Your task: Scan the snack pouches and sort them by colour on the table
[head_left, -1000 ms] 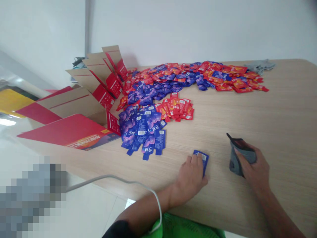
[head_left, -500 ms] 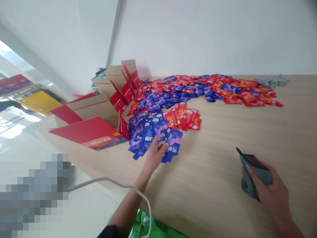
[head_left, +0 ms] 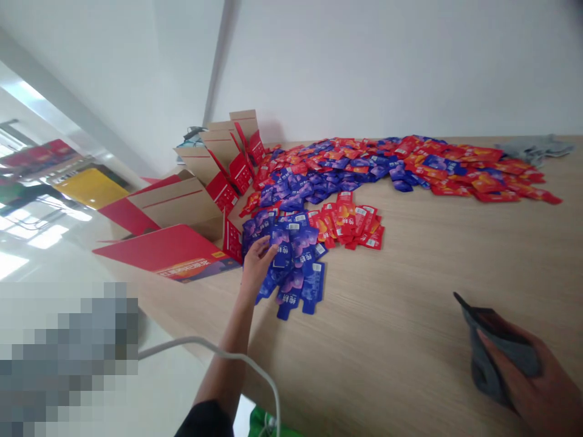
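My left hand is closed in a pinch on a flat blue printed carton. It holds this over the near pile of similar blue cartons, some with tabs sticking out at the ends. A small group of red cartons lies right beside that pile. At the lower right, my right hand grips a folded grey cloth item with a dark edge; its exact kind I cannot make out.
Open red cardboard boxes stand along the table's left side. A long heap of mixed red and blue cartons runs along the wall, with grey cloth at its right end. A pale cable crosses over my left forearm.
My left hand has moved left with a blue carton, from the pile's right edge to over its middle. My right hand keeps its grip on the grey cloth item. The view has shifted slightly.
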Tool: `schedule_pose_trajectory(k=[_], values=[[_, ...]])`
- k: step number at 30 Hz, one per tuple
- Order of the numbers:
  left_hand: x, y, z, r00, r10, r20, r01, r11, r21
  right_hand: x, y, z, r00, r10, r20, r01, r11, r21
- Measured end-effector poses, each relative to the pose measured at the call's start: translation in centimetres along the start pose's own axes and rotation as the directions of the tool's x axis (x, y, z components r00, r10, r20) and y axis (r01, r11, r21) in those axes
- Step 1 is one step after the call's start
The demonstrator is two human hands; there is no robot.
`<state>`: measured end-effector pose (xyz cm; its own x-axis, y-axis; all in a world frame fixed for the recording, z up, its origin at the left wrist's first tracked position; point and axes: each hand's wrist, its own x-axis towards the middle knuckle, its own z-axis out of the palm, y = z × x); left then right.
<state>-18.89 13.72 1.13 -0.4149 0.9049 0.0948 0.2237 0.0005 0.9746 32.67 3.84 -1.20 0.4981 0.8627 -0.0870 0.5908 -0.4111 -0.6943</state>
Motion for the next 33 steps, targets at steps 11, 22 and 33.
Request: schedule_pose_trajectory(k=[11,22,33], values=[[-1.1,-2.8,0.4,0.987,0.160,0.027,-0.160,0.924,0.347,0.0,-0.5,-0.2,0.998,0.049,0.043,-0.051,0.998,0.039],[-3.9,-3.3,1.3,0.910,0.384,0.154,-0.360,0.554,0.751,0.2,0.1,0.1,1.000,-0.021,0.021,0.020,0.999,0.032],[-6.6,4.3,7.3,0.752,0.566,0.338,-0.658,0.614,0.435,0.9,1.8,1.0,0.982,-0.182,0.055,0.178,0.981,0.075]])
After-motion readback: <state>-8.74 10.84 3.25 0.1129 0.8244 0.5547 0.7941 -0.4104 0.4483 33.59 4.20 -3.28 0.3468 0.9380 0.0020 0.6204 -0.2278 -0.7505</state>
